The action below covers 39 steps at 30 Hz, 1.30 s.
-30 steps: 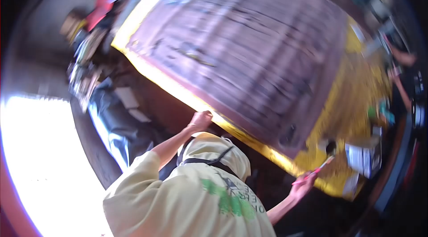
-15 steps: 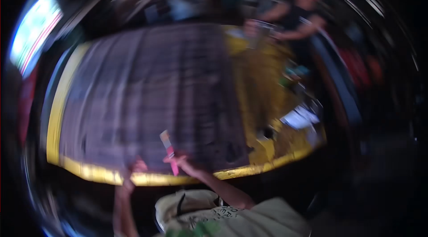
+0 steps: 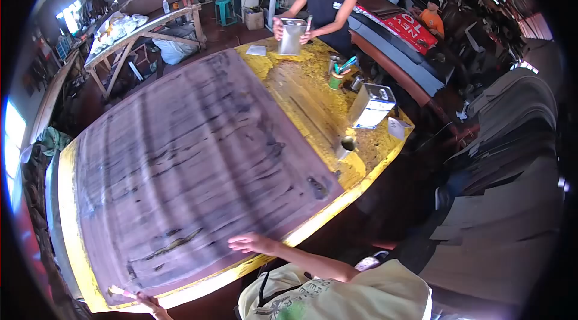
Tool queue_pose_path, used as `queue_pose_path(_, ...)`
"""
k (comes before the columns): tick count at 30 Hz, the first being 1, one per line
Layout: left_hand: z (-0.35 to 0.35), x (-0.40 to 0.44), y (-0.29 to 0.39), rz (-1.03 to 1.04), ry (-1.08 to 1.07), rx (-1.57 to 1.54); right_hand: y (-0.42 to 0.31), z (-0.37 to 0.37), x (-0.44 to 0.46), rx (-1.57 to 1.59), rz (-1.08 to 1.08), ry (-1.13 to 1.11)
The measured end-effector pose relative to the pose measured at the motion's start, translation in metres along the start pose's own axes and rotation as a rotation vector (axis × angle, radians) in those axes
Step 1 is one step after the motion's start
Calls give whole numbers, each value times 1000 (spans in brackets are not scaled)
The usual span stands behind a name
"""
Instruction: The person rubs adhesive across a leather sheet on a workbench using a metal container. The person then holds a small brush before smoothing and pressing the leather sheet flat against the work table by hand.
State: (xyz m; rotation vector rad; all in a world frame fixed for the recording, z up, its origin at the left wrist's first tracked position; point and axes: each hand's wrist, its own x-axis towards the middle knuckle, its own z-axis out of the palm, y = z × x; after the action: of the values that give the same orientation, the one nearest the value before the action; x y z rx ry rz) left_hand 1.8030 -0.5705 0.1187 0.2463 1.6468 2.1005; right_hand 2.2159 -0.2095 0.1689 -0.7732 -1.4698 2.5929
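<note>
A large purplish-brown sheet (image 3: 180, 157) with dark streaks lies over the table's yellow-stained top. At its near left corner, my left hand (image 3: 150, 304) is closed around the pinkish handle of a paintbrush (image 3: 122, 292), bristles pointing left over the edge. My right hand (image 3: 251, 243) is held over the near edge of the sheet, fingers stretched out and holding nothing; whether it touches the sheet I cannot tell.
Across the table (image 3: 307, 100), a person (image 3: 330, 13) holds a metal can (image 3: 292, 37). A larger tin (image 3: 373, 106), an open metal cup (image 3: 346, 147) and a green container of pens (image 3: 336, 80) stand on its right part. Stacked sheets (image 3: 500, 217) lie at right.
The paintbrush has passed from my right hand to my left, which is now further left at the corner. My right hand has opened. The view has turned and sharpened.
</note>
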Motion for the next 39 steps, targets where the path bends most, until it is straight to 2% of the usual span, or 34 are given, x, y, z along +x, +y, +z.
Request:
queue_pose_path(1,-1,5,-6,-66,203,114,16,-3,4,0,36,61)
queue_pose_path(3,2,9,30,-292,352,350,26,5,-3,3,81,152)
queue_pose_path(4,-50,39,23,-203,440,196,33,10,-2,-4,83,188)
queue_pose_path(5,-101,65,30,-222,394,50,41,20,-1,-9,91,222)
queue_pose_path(9,-91,56,62,-336,387,223,48,68,1,88,98,282)
queue_pose_path(10,-101,60,53,-331,321,194,52,81,7,56,80,262)
queue_pose_path(11,-120,73,36,-407,245,80,56,94,15,24,62,235)
queue_pose_path(12,-128,76,16,-500,148,-229,64,104,26,-14,29,172)
queue_pose_path(13,-62,40,23,-434,252,-248,71,121,39,-27,14,132)
queue_pose_path(15,16,-13,13,-569,51,-340,67,161,65,-145,28,42)
queue_pose_path(16,49,-38,7,-657,-69,-490,73,179,81,-161,-44,-38)
queue_pose_path(17,79,-63,2,-687,-87,-441,86,196,99,-288,-180,-29)
queue_pose_path(18,100,-81,4,-720,-307,-448,91,211,110,-314,-204,-53)
queue_pose_path(19,116,-95,0,-721,-369,-451,94,229,118,-58,-129,-115)
queue_pose_path(20,123,-105,-4,-700,-413,-520,63,246,106,-91,32,-87)
queue_pose_path(21,126,-111,-5,-694,-317,-552,27,255,97,-141,202,-74)
queue_pose_path(22,130,-113,4,-724,-173,-411,44,257,109,-158,71,-40)
queue_pose_path(23,125,-118,-3,-649,-167,-347,76,266,122,-161,-37,-48)
queue_pose_path(24,118,-115,6,-731,-103,-416,91,272,128,-53,-79,13)
queue_pose_path(25,114,-113,12,-740,-146,-379,104,277,142,-394,-503,341)
queue_pose_path(26,83,-100,-10,-804,-356,-429,159,251,175,386,18,307)
queue_pose_path(27,65,-91,2,-733,-348,-82,79,264,161,235,-96,189)
queue_pose_path(28,51,-82,20,-567,-254,140,48,271,164,75,-48,316)
queue_pose_path(29,15,-69,15,-487,-171,208,47,272,172,-94,-175,360)
queue_pose_path(30,-17,-59,20,-423,-14,132,52,266,181,10,-209,348)
queue_pose_path(31,-51,-44,32,-385,110,174,43,272,185,44,-162,375)
queue_pose_path(32,-91,-31,34,-371,193,214,48,273,191,-59,-183,373)
queue_pose_path(35,-196,18,43,-307,320,365,63,300,217,-246,-115,399)
queue_pose_path(37,-253,49,58,-237,475,506,76,339,233,-250,-75,418)
queue_pose_path(39,-309,79,73,-144,487,750,102,382,251,-213,-65,367)
